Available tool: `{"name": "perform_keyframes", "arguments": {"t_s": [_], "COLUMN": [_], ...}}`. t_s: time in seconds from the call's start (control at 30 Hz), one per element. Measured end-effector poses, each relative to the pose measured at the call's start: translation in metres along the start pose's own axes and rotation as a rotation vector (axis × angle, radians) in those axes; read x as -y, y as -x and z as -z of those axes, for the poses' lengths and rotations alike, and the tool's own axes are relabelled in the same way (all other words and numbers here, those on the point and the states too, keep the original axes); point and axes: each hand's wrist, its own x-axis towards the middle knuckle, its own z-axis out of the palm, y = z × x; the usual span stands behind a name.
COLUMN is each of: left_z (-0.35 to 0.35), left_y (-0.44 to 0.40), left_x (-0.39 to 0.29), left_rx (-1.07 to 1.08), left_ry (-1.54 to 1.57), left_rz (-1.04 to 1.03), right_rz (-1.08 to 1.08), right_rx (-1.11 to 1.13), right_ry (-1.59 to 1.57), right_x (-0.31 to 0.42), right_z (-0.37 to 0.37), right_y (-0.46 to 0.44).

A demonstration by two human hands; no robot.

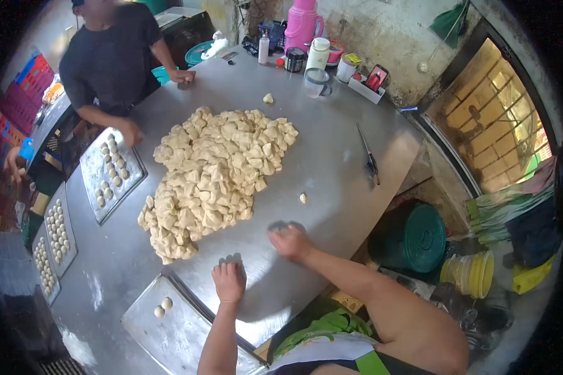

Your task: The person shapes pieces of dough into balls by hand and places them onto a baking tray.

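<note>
My left hand (229,282) is low over the steel table (313,275), its fingers curled down beside the tray nearest me. A short way to the right, my right hand (289,241) is also curled against the tabletop. Whatever lies under either palm is hidden. Beyond my hands spreads a big heap of cut dough pieces (213,169). Two round dough balls (162,307) sit on the near metal tray (169,340), left of my left forearm. A single loose dough piece (303,198) lies above my right hand.
Across the table a person in a dark shirt (116,56) has one hand by a tray (97,169) of dough balls. More filled trays (65,228) stand at left. A long thin tool (369,156), a clear cup (317,81) and a pink flask (301,28) are on the table.
</note>
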Motion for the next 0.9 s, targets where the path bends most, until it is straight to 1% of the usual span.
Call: {"name": "perform_keyframes", "arguments": {"t_s": [0.03, 0.07, 0.17, 0.2, 0.27, 0.3, 0.4, 0.43, 0.53, 0.57, 0.67, 0.73, 0.83, 0.9], "left_z": [0.001, 0.0, -0.002, -0.003, -0.004, -0.004, -0.004, -0.004, -0.003, -0.003, -0.005, -0.007, -0.006, -0.007], "left_y": [0.003, 0.006, -0.001, 0.0, 0.003, 0.005, 0.004, 0.002, 0.003, 0.005, 0.005, -0.002, 0.011, 0.009], "left_x": [-0.002, -0.003, 0.005, 0.005, 0.005, 0.004, 0.005, 0.004, 0.004, 0.004, 0.006, 0.008, 0.004, 0.005], "left_rx": [0.003, 0.011, 0.007, 0.002, -0.005, -0.006, 0.027, 0.024, 0.036, 0.036, 0.044, 0.037, 0.052, 0.046], "left_ry": [0.0, 0.001, 0.004, 0.006, 0.008, 0.01, 0.023, 0.024, 0.005, 0.004, 0.027, 0.025, 0.028, 0.017], "left_rz": [0.007, 0.016, -0.007, -0.008, 0.001, 0.003, 0.021, 0.015, 0.021, 0.021, 0.026, 0.029, 0.06, 0.046], "right_rz": [-0.115, -0.112, -0.13, -0.126, -0.253, -0.251, -0.522, -0.524, -0.648, -0.647, -0.316, -0.304, -0.288, -0.445], "right_rx": [-0.149, -0.145, -0.229, -0.236, -0.126, -0.124, 0.185, 0.179, 0.045, 0.044, -0.011, -0.027, -0.022, 0.002], "right_ry": [-0.083, -0.088, -0.063, -0.058, 0.122, 0.123, -0.272, -0.27, -0.563, -0.564, 0.006, -0.011, -0.056, -0.227], "right_x": [0.006, 0.014, 0.037, 0.04, 0.039, 0.035, 0.016, 0.018, 0.034, 0.033, 0.024, 0.01, 0.009, 0.009], "right_z": [-0.002, 0.001, 0.021, 0.032, 0.053, 0.057, 0.065, 0.069, 0.073, 0.071, 0.057, 0.049, 0.046, 0.043], "right_y": [-0.006, 0.0, 0.016, 0.025, 0.046, 0.051, 0.059, 0.052, 0.025, 0.025, 0.027, 0.023, 0.031, 0.022]}}
